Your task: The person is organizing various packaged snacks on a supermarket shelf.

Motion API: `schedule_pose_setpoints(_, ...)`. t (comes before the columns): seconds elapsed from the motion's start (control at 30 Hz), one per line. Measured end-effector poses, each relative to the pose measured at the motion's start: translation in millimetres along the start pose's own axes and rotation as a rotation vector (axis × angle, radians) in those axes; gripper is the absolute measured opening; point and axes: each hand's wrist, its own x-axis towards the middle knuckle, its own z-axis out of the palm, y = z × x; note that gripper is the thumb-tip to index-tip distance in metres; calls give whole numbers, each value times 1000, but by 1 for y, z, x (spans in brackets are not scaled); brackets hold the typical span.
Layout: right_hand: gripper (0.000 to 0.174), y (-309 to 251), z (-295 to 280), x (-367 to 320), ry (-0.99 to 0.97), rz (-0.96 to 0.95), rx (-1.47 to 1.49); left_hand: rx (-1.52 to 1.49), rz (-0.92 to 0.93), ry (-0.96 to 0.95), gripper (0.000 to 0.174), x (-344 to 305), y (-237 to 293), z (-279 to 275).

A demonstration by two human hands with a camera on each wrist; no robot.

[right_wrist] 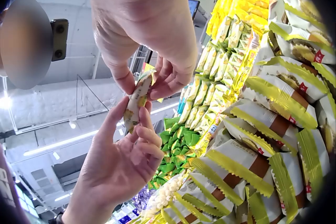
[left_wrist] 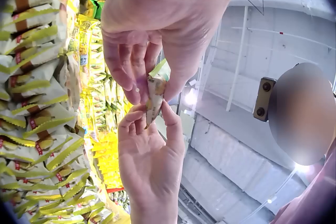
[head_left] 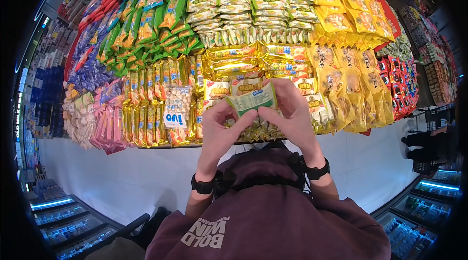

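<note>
Maroon sweatshirt (head_left: 263,211) is sitting nearest the lens. Above it, left hand (head_left: 219,131) and right hand (head_left: 292,114) are both pinching one green-white snack packet (head_left: 253,99) by its ends, in front of the stacked display (head_left: 273,55). Risk, judged: opposing pulls tearing the seam, or the fingertip hold slipping and the packet dropping.

1 snack pkt (head_left: 252,99), 2 hands (head_left: 219,131) (head_left: 292,114)

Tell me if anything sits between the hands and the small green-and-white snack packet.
Nothing visible does. The left hand and the right hand both pinch the snack packet by its ends, fingers directly on the wrapper. The snack display lies behind it.
</note>
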Motion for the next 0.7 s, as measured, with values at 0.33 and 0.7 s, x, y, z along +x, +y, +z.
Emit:
schedule_pose_setpoints(0.33,44,-2,2,2,107,-243,-473,-35,27,126,22,-1,9,7)
schedule_pose_setpoints(0.7,28,8,17,-11,3,18,-65,-16,155,112,34,-4,5,14)
